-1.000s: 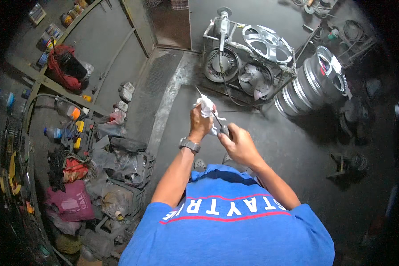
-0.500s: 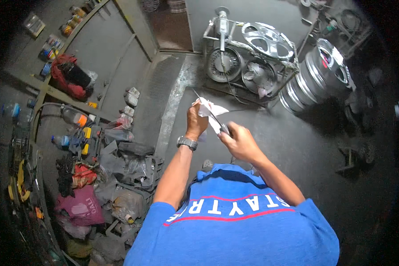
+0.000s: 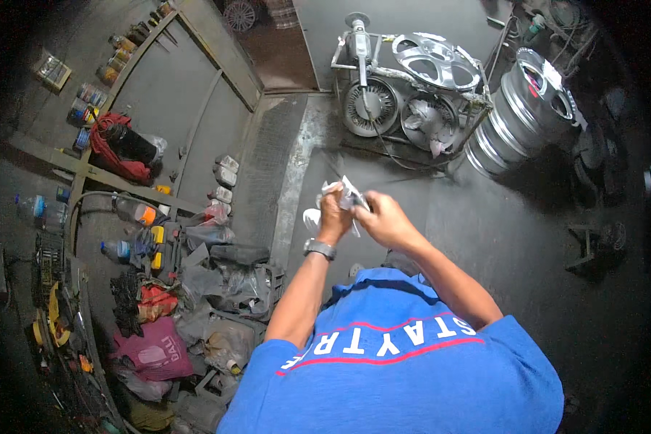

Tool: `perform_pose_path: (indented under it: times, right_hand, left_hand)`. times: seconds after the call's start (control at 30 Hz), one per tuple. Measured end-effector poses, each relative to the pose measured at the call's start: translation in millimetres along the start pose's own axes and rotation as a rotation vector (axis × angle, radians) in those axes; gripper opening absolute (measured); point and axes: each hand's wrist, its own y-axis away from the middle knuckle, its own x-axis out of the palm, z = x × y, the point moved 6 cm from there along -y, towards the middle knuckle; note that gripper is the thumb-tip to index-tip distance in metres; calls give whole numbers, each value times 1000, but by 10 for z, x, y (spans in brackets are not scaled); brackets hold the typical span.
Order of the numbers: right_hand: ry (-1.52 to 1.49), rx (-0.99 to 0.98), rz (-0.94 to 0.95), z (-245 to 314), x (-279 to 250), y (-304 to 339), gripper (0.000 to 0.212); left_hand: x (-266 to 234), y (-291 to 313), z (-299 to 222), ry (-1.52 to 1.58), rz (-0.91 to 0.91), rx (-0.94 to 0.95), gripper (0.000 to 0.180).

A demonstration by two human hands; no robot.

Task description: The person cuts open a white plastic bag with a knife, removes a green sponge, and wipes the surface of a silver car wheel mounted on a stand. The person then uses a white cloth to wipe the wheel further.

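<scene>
In front of my chest, both hands are close together over the floor. My left hand (image 3: 333, 218), with a dark watch at the wrist, is closed around a crumpled white cloth or paper (image 3: 350, 194). One white piece (image 3: 312, 218) hangs beside that hand, on its left. My right hand (image 3: 388, 223) is closed at the right edge of the white material, its fingertips nearly meeting the left hand. The thin-bladed, dark-handled tool it held is now mostly hidden by fingers and white folds; its exact kind cannot be made out.
Ahead stands a metal frame (image 3: 482, 108) with a silver wheel rim (image 3: 435, 64) on top. Stacked rims (image 3: 510, 119) lean at its right. Bags, including a magenta one (image 3: 152, 349), bottles and tools crowd the left side. A small metal stand (image 3: 587, 244) is at the right.
The blade that stuck out past the white material is no longer plainly visible. My right hand has come closer to the left, and the white material is more bunched. The view has shifted slightly.
</scene>
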Motion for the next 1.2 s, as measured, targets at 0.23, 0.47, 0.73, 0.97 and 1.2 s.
perform_pose_path:
  times: [0.23, 0.47, 0.73, 0.97, 1.2]
  right_hand:
    - [-38, 45, 57, -137, 0, -190, 39]
    - [-389, -68, -136, 327, -833, -536, 14]
    - [-438, -32, -94, -108, -1355, -1950, 33]
    - [-449, -167, 133, -455, -1245, -2670, 90]
    - [-639, -56, 170, -650, -1560, -3251, 65]
  left_hand:
    - [63, -88, 179, 108, 37, 7, 13]
    - [-186, -36, 1496, -45, 9, -431, 26]
    - [100, -1365, 499, 613, 44, -674, 24]
    - [279, -2563, -114, 1208, 255, -707, 29]
    - [383, -3376, -9, 979, 279, -747, 30]
